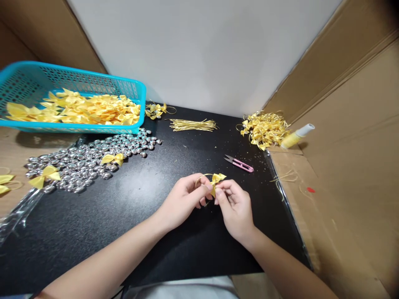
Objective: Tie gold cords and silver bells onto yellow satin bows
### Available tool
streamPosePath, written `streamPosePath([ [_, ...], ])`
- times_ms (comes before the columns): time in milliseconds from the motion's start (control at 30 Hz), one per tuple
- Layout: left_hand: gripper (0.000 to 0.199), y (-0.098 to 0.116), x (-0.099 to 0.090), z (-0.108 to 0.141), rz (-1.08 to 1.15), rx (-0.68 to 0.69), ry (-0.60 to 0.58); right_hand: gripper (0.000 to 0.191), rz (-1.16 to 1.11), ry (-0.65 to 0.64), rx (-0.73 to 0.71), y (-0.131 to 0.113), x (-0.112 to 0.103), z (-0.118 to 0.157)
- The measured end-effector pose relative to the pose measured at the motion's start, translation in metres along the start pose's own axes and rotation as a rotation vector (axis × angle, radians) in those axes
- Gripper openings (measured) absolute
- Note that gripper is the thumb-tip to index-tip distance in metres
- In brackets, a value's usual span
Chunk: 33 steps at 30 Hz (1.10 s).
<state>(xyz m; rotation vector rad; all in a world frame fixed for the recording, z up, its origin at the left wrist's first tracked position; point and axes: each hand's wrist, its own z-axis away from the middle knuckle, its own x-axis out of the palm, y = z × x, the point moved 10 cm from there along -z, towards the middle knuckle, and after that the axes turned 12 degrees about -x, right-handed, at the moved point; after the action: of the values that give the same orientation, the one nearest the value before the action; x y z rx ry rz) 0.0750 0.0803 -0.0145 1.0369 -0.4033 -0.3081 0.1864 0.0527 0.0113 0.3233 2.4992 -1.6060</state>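
At far left, a turquoise basket (71,127) holds a pile of yellow bows (99,109). In front of it, silver beads (77,162) spread across the black surface (102,216), two loose bows (112,159) lying on them. Just right of the basket sits a small cluster of looped bows (154,110), then a bundle of gold cords (193,125). Nearer, the left hand (185,201) pinches a corded bow (217,178) by its loop side; the right hand (235,209) grips its lower tail between thumb and fingers, above the surface's middle. Beyond lie pink-handled snips (240,163), a heap of corded bows (264,128), a white-capped yellow tube (296,137) leaning beside it and a red scrap (311,189).
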Motion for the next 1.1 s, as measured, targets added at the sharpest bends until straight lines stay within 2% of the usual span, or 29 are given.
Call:
streamPosePath([
  [133, 0.025, -0.007, -0.001, -0.003, 0.097, -0.095, -0.015, 0.009, 0.045, 0.007, -0.012, 0.001, -0.001, 0.0],
  [400, 0.026, -0.015, -0.001, -0.005, 0.207, -0.177, -0.05, 0.008, 0.185, 0.021, -0.122, -0.012, -0.005, -0.001],
  [633, 0.024, -0.02, -0.002, -0.007, 0.23, -0.195, -0.068, 0.01, 0.302, 0.031, -0.204, -0.025, -0.008, -0.005],
  [1100, 0.03, -0.02, -0.001, -0.008, 0.192, -0.197, -0.054, 0.014, 0.333, 0.007, -0.226, -0.028, -0.007, -0.006],
])
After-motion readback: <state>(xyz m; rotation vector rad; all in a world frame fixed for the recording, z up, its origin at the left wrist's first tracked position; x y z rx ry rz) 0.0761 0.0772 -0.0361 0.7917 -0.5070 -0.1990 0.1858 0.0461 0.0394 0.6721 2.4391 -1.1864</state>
